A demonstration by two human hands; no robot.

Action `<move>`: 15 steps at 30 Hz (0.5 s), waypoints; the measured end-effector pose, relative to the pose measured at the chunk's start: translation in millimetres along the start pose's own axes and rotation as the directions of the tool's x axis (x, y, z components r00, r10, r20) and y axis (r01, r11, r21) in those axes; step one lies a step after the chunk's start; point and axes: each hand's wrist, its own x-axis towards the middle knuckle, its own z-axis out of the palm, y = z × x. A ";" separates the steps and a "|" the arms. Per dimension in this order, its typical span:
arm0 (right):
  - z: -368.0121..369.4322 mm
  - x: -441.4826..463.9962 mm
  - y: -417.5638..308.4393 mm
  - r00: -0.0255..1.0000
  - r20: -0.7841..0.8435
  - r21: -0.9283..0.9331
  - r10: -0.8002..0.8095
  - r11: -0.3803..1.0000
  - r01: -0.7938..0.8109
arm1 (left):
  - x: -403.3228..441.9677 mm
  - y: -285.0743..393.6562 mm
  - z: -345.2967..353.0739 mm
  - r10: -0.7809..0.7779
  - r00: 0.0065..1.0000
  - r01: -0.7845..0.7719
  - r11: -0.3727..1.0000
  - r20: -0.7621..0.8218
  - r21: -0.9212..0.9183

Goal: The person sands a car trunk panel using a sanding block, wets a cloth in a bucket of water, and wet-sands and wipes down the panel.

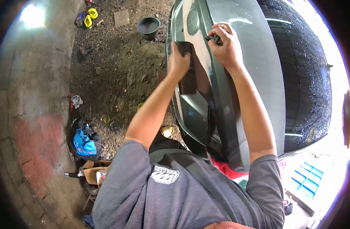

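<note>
A grey-green car panel lies in front of me, with a pale bare strip along its left part. My left hand is closed at the edge of a dark brown rectangular sheet, which lies over the panel's left side. Whether the sheet is paper or something stiffer, I cannot tell. Farther right, my right hand rests at the panel's raised edge. Its fingers are curled round a dark, crumpled cloth, and part of that cloth is hidden in the palm.
Water drops cover the dark rear window on the right. A dark bucket stands on the dirt ground, near yellow slippers. A concrete wall runs along the left, with blue plastic bag beside it.
</note>
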 end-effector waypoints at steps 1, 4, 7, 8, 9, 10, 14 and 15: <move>-2.1 0.8 -2.5 1.000 0.003 0.000 0.012 1.000 -0.012 | 8.2 -2.1 -2.1 0.021 1.000 -0.021 1.000 0.003 -0.016; -1.3 1.7 4.5 1.000 -0.010 0.004 -0.024 1.000 0.024 | -27.4 2.8 -4.4 0.005 0.999 -0.005 1.000 0.043 -0.020; 0.1 0.5 5.0 1.000 0.003 -0.001 0.004 1.000 -0.004 | -123.5 8.9 -1.8 0.031 0.998 -0.022 0.991 0.063 -0.134; 0.4 1.0 4.5 1.000 0.003 0.003 0.014 1.000 -0.014 | -131.2 5.8 0.2 0.014 0.995 0.007 0.979 0.104 -0.204; 0.5 0.5 3.7 1.000 0.013 -0.004 0.027 1.000 -0.027 | -124.0 -3.5 5.6 0.092 0.995 -0.088 0.988 0.030 -0.130; 0.2 -1.1 2.4 0.999 0.021 -0.013 0.042 0.999 -0.041 | -109.8 -10.8 9.0 0.176 0.984 -0.178 0.983 -0.037 -0.048; 0.5 -0.5 0.6 0.999 -0.006 -0.023 0.035 0.999 -0.035 | -10.7 -7.5 -4.0 0.036 0.997 -0.033 0.999 0.073 -0.037; -1.1 0.5 0.8 0.999 -0.006 -0.021 0.034 0.999 -0.034 | -7.1 -9.7 -2.9 0.070 0.997 -0.069 0.997 0.044 -0.025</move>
